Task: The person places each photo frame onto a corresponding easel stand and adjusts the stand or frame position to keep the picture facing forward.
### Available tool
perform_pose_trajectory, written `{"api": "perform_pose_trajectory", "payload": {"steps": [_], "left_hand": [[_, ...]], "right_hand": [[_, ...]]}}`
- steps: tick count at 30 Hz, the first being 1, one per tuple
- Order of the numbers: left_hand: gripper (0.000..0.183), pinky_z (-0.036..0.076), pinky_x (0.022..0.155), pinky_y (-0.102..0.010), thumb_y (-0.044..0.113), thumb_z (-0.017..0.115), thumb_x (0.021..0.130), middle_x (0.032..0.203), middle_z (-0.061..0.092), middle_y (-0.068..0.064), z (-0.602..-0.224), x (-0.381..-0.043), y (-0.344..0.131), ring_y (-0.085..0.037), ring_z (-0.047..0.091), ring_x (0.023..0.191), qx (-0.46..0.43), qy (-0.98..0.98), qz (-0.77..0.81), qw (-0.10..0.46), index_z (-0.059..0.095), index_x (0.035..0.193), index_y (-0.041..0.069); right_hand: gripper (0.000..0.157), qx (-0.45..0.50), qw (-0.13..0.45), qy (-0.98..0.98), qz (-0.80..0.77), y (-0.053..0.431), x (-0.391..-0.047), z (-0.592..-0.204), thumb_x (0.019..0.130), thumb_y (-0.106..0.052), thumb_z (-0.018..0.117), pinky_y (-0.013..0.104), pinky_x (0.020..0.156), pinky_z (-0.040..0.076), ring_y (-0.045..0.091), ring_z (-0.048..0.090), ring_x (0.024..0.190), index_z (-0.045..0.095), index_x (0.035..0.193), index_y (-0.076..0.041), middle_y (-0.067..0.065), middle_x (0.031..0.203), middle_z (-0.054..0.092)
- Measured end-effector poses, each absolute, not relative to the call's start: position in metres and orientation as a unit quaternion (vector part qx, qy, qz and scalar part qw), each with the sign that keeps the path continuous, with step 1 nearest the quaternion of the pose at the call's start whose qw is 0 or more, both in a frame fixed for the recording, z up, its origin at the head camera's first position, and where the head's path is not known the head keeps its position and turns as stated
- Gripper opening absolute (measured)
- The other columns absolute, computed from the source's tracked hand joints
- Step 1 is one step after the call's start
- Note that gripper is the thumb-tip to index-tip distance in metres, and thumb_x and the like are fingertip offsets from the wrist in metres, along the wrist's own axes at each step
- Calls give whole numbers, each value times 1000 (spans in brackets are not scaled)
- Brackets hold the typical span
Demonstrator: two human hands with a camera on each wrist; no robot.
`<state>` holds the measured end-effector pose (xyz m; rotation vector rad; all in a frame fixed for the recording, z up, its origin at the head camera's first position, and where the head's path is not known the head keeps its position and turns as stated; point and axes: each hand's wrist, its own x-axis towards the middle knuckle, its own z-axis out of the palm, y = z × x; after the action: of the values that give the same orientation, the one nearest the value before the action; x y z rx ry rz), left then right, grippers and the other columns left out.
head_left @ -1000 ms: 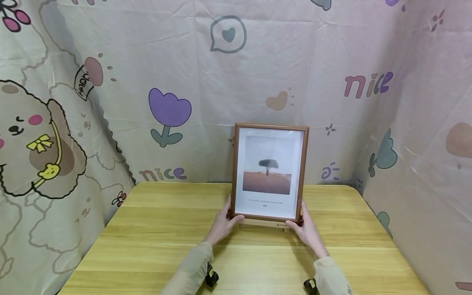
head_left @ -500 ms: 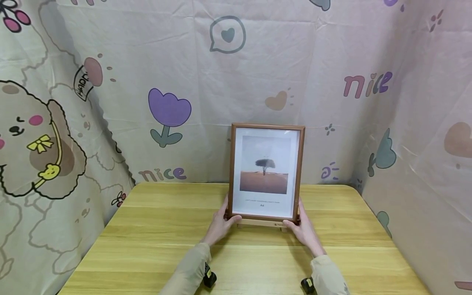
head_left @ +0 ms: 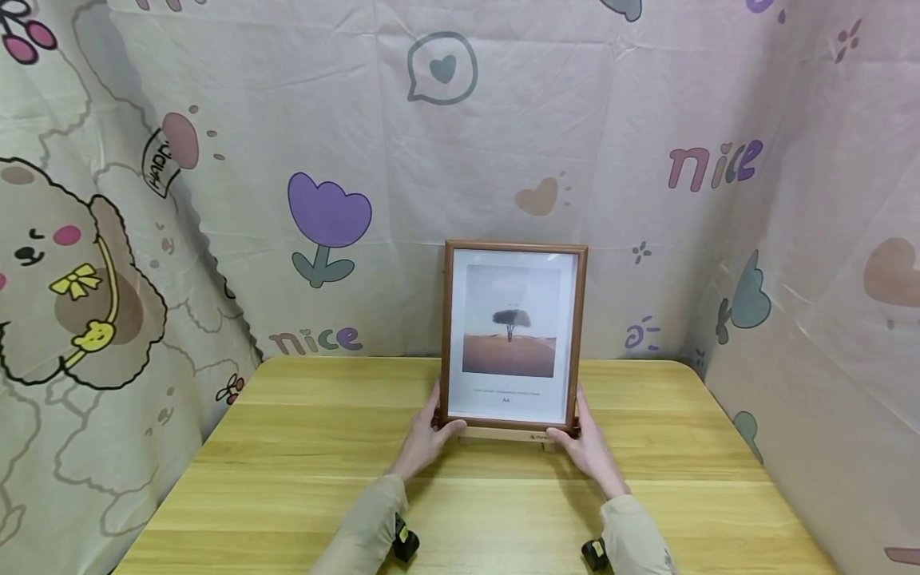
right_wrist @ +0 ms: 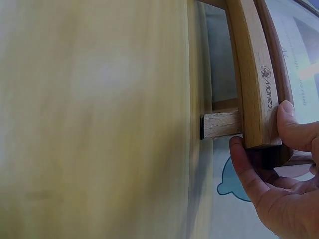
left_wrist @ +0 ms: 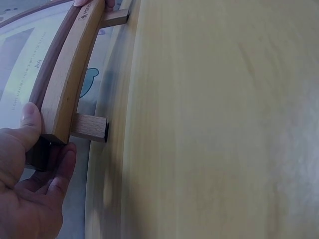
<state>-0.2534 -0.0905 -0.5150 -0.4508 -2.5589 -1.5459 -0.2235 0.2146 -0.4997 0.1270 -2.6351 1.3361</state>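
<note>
A brown picture frame showing a lone tree over a red plain stands upright, leaning slightly back on a wooden tabletop easel. My left hand grips its lower left corner, thumb on the front, fingers around the side and behind. At the lower right corner, my right hand holds it the same way. In the left wrist view, the easel's ledge runs under the frame, with a short leg below. The right wrist view shows lettering on the ledge and another leg. The easel's back is hidden.
The light wooden table has rounded far corners. Behind it hangs a printed cloth with a purple tulip and the word "nice", and more cloth covers both sides. Small black devices sit at both sleeves.
The picture frame and easel have shifted a little to the left, together with both hands. Their grip looks the same, and the frame stays upright.
</note>
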Motion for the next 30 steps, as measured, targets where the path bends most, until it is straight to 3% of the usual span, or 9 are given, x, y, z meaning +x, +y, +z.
{"api": "perform_pose_trajectory", "payload": {"steps": [9, 19, 27, 30], "left_hand": [[96, 52, 96, -44, 38, 69, 92, 136, 59, -32, -516, -254, -93, -27, 61, 106, -139, -849, -506, 58, 9, 163, 14], [95, 47, 107, -53, 35, 70, 93, 145, 50, -34, -514, -252, -98, -35, 59, 120, -134, -847, -512, 59, 11, 163, 11], [99, 53, 95, -44, 36, 71, 89, 120, 65, -26, -512, -251, -100, -25, 61, 102, -118, -851, -510, 49, 9, 163, 13], [98, 52, 96, -45, 37, 71, 90, 124, 64, -27, -512, -250, -102, -26, 60, 103, -118, -853, -506, 52, 11, 163, 11]], "right_hand": [[99, 40, 89, -891, 443, 211, -224, -498, 92, -17, 72, 60, 103, 47, 46, 65, 110, 3, 163, -9, 41, 129, 58], [100, 39, 88, -882, 461, 205, -224, -497, 91, -13, 73, 55, 96, 53, 40, 68, 103, 4, 163, -9, 36, 117, 65], [99, 38, 87, -884, 457, 202, -228, -500, 91, -11, 73, 57, 101, 49, 38, 67, 104, 5, 163, -12, 34, 116, 67], [100, 34, 81, -884, 460, 201, -229, -500, 91, -12, 73, 57, 101, 49, 38, 67, 105, 4, 163, -14, 34, 117, 67]]}}
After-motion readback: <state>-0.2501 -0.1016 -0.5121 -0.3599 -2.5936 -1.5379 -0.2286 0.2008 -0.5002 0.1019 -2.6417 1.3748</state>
